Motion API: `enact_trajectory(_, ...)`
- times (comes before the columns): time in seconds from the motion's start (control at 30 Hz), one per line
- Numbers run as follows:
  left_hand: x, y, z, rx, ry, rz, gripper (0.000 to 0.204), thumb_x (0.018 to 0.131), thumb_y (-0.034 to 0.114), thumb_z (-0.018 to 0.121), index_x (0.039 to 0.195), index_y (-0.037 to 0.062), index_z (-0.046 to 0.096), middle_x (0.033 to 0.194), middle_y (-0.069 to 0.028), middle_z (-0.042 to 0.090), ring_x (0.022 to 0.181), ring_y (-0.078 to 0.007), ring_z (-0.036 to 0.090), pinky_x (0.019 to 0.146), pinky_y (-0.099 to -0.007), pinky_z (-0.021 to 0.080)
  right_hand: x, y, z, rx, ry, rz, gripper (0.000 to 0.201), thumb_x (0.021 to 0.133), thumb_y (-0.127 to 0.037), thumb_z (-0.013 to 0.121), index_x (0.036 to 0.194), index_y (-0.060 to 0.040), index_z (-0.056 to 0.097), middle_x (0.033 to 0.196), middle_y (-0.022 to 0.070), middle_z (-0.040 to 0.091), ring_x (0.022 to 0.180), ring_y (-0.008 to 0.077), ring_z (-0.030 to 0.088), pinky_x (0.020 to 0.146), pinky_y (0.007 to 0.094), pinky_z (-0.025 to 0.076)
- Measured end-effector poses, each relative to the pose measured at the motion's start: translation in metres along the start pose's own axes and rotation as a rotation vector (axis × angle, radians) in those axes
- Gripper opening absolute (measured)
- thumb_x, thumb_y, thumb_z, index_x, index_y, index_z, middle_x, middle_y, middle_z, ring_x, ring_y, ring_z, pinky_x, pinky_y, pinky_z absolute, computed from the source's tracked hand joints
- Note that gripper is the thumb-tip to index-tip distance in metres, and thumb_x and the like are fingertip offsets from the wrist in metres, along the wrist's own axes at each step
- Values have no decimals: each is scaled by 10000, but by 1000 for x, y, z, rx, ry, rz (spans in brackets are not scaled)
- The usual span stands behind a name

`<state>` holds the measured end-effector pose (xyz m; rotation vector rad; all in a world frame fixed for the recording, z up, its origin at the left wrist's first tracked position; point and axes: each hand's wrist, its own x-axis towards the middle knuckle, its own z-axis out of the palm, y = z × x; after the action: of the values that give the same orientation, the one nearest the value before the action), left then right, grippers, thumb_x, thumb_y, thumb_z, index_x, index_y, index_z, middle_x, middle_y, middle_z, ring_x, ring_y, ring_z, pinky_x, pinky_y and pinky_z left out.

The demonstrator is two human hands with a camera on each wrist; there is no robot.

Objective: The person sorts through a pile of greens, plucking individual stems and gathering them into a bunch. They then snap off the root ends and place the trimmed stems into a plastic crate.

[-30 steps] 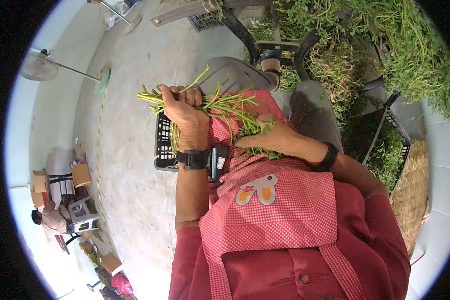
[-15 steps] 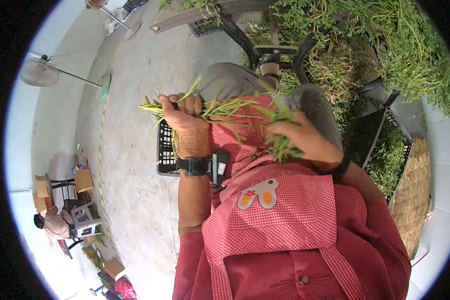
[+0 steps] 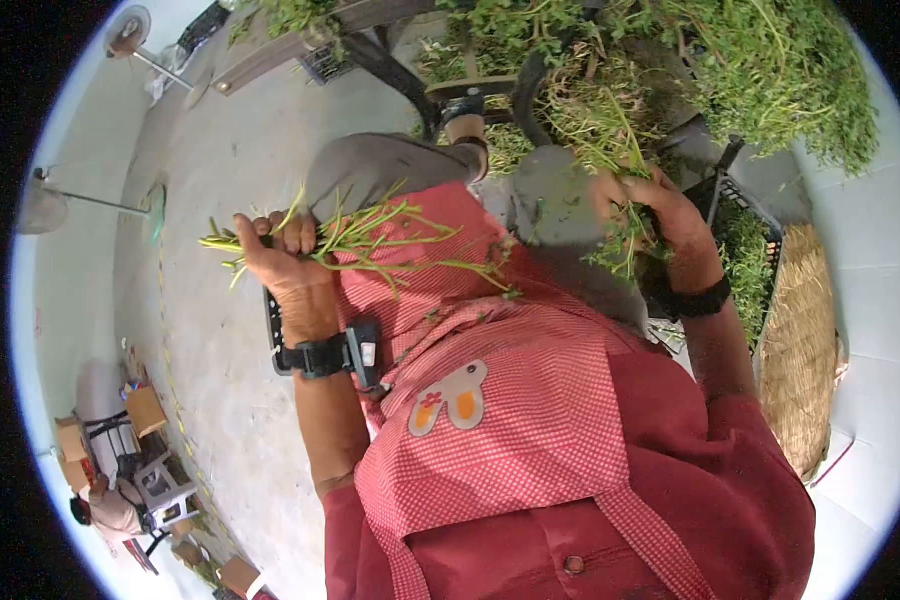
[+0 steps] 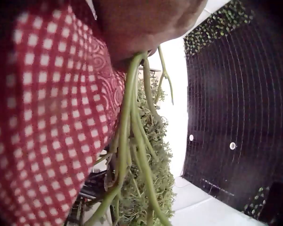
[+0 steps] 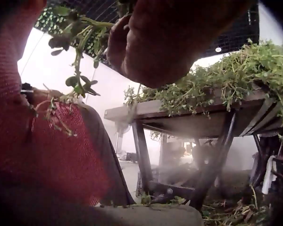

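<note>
My left hand (image 3: 288, 270) grips a bundle of green stems (image 3: 395, 240) over the lap, above the red checked apron (image 3: 490, 400). The cut ends stick out on the left of the fist, and the long, mostly bare stems spread to the right. In the left wrist view, several stems (image 4: 127, 103) hang down from under the hand. Off to the right, beside the knee, my right hand (image 3: 665, 210) holds some leafy sprigs (image 3: 625, 245). The right wrist view shows a leafy sprig (image 5: 80, 61) hanging by the curled fingers.
Ahead is a table (image 5: 132, 109) heaped with leafy greens (image 3: 780, 70). More plant matter (image 3: 590, 100) lies on the floor underneath. A black crate (image 3: 772, 235) with greens stands at the right, near a woven straw mat (image 3: 800, 340). Another crate (image 3: 275, 335) is partly hidden behind the left wrist.
My right hand has gone from the leafy end of the bundle out to the right, carrying leafy sprigs away. The left hand keeps its grip on the stems. The head view has shifted.
</note>
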<state>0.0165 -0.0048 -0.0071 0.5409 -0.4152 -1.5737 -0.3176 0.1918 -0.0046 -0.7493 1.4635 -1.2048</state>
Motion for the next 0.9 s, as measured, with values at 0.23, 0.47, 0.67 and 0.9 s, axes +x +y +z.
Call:
enact_trajectory(0.23, -25, -6, 55, 413, -133, 12, 347, 924, 375, 445, 690, 129, 375, 568, -28, 442, 530, -159, 489, 387, -229, 319, -2, -29, 15, 482, -539, -225, 180, 814, -251, 515, 756, -86, 470, 656, 14, 438, 606, 120, 427, 508, 231, 323)
enact_trajectory(0.47, -51, -35, 73, 540, -402, -225, 256, 902, 266, 532, 865, 14, 556, 556, -1, 446, 461, -111, 455, 401, -228, 335, -10, -60, 38, 448, -549, -348, 303, 804, -309, 519, 637, -102, 375, 547, 5, 323, 528, 127, 341, 498, 247, 279)
enact_trajectory(0.67, -60, -58, 71, 502, -451, -314, 230, 808, 131, 663, 974, -12, 591, 629, 9, 507, 495, -80, 441, 443, -210, 344, -3, -68, 63, 668, -829, -239, 249, 830, -260, 502, 661, -100, 412, 573, 37, 392, 483, 130, 352, 448, 248, 285)
enact_trajectory(0.9, -79, -40, 83, 606, -581, -106, 317, 802, 149, 672, 1037, -28, 556, 649, 0, 509, 539, -68, 434, 488, -204, 358, 7, -71, 99, 491, -791, -145, 229, 899, -229, 430, 713, -95, 435, 621, 41, 465, 518, 101, 425, 467, 203, 331)
